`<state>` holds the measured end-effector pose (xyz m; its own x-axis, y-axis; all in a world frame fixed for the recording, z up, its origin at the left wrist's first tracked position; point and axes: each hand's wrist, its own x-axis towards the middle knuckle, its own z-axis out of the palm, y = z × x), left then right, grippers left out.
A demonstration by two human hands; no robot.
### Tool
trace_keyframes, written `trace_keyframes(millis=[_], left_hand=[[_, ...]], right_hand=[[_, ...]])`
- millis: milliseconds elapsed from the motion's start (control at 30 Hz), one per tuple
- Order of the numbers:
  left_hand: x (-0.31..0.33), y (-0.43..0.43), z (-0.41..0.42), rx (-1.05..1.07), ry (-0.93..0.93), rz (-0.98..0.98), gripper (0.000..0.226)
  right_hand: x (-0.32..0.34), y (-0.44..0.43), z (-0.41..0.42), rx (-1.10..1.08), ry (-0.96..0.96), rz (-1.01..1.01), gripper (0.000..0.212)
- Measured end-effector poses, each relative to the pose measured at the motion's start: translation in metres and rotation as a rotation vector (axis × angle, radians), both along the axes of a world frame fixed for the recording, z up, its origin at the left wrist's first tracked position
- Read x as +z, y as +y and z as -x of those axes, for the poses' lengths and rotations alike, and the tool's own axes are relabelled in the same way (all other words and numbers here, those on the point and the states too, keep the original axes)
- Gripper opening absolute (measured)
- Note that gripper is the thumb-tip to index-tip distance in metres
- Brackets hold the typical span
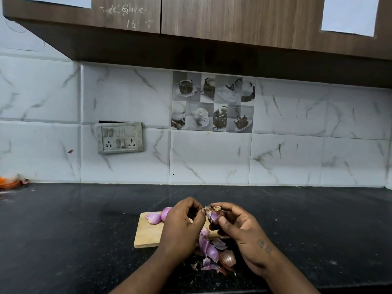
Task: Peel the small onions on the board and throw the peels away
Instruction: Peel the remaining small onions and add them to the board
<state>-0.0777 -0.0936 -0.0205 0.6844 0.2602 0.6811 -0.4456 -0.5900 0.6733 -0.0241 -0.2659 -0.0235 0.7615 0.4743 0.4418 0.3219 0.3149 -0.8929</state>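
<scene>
– Over the board's 2 o'clock corner: what's held?
– One half-skinned onion, lifted clear of the wood. Right hand grips it, fingers curled behind and thumb pressed on the front. Left hand sits at its 9 o'clock, fingers curled, tips pinching the dry skin at the top.
– Others?
– Peeled onions lie at the board's 11 o'clock, touching each other.
– Peels?
– Loose peels are piled on the black counter at the board's 5 o'clock, between the two wrists.
– Background?
– Switch panel hangs on the tiled wall, 11 o'clock from the board. Wooden cabinets at 12.
</scene>
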Motion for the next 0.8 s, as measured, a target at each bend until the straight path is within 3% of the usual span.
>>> trace_keyframes(millis=[100, 167, 233, 333, 467, 800], left_hand=[[0.0013, -0.0003, 0.0034, -0.094, -0.002, 0.045, 0.002], [0.0008, 0.0005, 0.0056, -0.177, 0.011, 0.061, 0.020], [-0.0009, 0.0014, 0.0027, -0.192, -0.014, 0.025, 0.017], [-0.0021, 0.0020, -0.0013, -0.195, -0.022, 0.047, 0.008], [-0.0020, 0.0031, -0.0028, -0.198, -0.038, 0.019, 0.013], [-0.0011, -0.0013, -0.0025, -0.036, -0.152, -0.113, 0.015]], right_hand=[[-0.0008, 0.0000, -0.0003, -0.009, 0.019, -0.004, 0.032], [-0.0016, 0.0005, -0.0013, -0.032, 0.033, -0.008, 0.031], [-0.0029, 0.0009, -0.0028, -0.061, 0.034, 0.001, 0.024], [-0.0030, 0.0015, -0.0016, -0.083, 0.013, 0.001, 0.023], [-0.0023, 0.0023, -0.0006, -0.148, -0.074, 0.030, 0.036], [-0.0027, 0.0034, -0.0008, -0.190, -0.181, 0.028, 0.025]])
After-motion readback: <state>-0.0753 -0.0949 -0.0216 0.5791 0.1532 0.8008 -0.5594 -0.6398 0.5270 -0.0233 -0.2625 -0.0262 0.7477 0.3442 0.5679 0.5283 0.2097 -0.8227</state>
